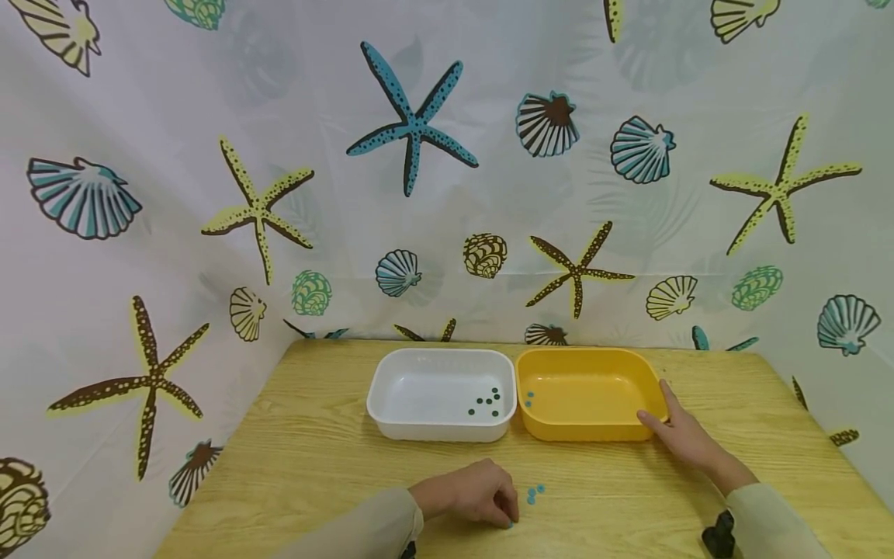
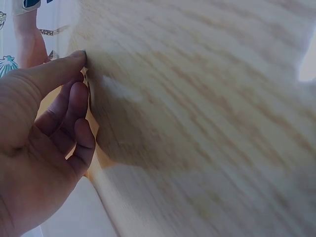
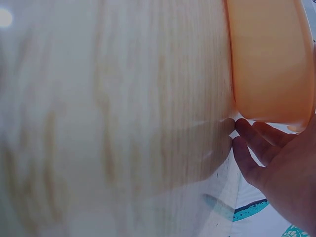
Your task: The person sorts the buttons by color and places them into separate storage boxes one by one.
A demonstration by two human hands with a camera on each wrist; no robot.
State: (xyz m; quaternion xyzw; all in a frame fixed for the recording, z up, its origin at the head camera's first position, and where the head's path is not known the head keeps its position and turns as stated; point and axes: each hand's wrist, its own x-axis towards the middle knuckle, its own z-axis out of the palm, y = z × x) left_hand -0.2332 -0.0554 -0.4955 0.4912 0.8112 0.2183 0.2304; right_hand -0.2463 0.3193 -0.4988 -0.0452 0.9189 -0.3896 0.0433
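Observation:
My left hand [image 1: 478, 495] is low over the table in front of the tubs, palm side down. Its thumb and forefinger pinch a small blue disc [image 1: 511, 525] at the tabletop, and in the left wrist view a dark edge shows at the thumb tip. Just right of that hand lie a few more blue discs [image 1: 531, 497], close together. My right hand [image 1: 687, 442] holds the yellow tub [image 1: 587, 432] at its front right corner. The thumb lies over the rim; the fingers [image 3: 254, 138] lie along the outside of the end wall.
Left of the yellow tub, almost touching it, stands a white tub [image 1: 440, 432] with several dark green discs [image 1: 489, 401] inside. Two blue discs [image 1: 529, 399] lie at the yellow tub's left end. A shell-and-starfish patterned curtain [image 1: 489, 194] encloses the wooden table [image 1: 300, 442] behind and at both sides.

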